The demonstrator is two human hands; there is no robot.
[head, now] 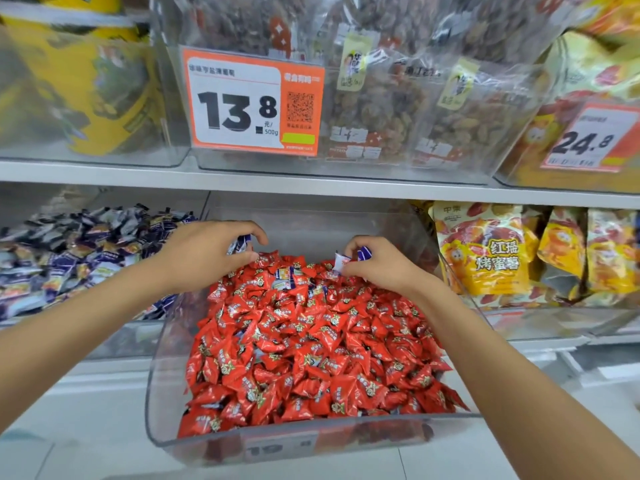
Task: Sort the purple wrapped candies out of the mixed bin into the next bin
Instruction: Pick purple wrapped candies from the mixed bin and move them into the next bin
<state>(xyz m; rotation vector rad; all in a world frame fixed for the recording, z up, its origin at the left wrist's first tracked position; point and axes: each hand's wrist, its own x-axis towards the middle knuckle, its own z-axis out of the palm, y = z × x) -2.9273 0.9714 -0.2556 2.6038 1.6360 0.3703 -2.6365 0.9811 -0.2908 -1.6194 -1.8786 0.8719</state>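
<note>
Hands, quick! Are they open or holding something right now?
Left hand: pinches a small purple wrapped candy.
Right hand: pinches a purple-and-white wrapped candy.

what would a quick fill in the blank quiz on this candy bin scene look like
1. The clear bin under the hands holds mostly ____ candies.
2. The candy in the left hand and the one in the right hand are ____ and white.
3. The pile of purple candies lies to the ____ of the clear bin.
4. The big orange price tag above reads ____.

Missing words: red; purple; left; 13.8
</note>
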